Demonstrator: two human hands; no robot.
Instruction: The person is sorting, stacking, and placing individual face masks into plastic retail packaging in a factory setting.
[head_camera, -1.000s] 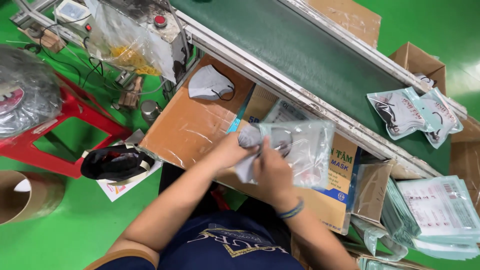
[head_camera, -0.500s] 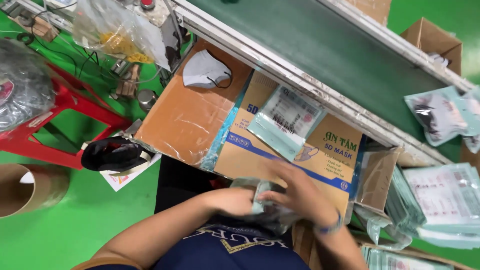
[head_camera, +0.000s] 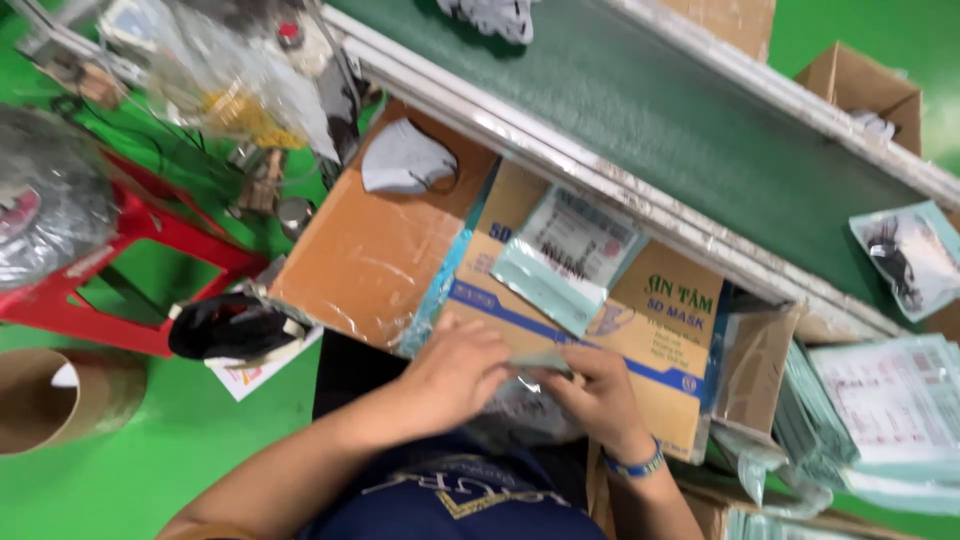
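My left hand (head_camera: 455, 375) and my right hand (head_camera: 598, 395) meet at the near edge of a flattened cardboard box (head_camera: 620, 330). Together they grip a clear plastic mask packet (head_camera: 535, 365) by its top edge; most of the packet hangs down toward my lap, hidden behind my hands. Another pale green mask packet (head_camera: 565, 258) lies flat on the box just beyond my fingers. A loose grey face mask (head_camera: 405, 160) rests on the brown cardboard sheet (head_camera: 375, 260) to the left.
A green conveyor belt (head_camera: 660, 110) runs diagonally behind the boxes, carrying a packaged mask (head_camera: 905, 255) at right. Stacks of packets (head_camera: 890, 410) sit at right. A red stool (head_camera: 120, 250), a cardboard tube (head_camera: 60, 400) and a black bundle (head_camera: 235, 325) stand on the green floor.
My hands lowered the packet from above the box toward my lap, then brought it up to the box's near edge. The view shifted, showing more of the belt.
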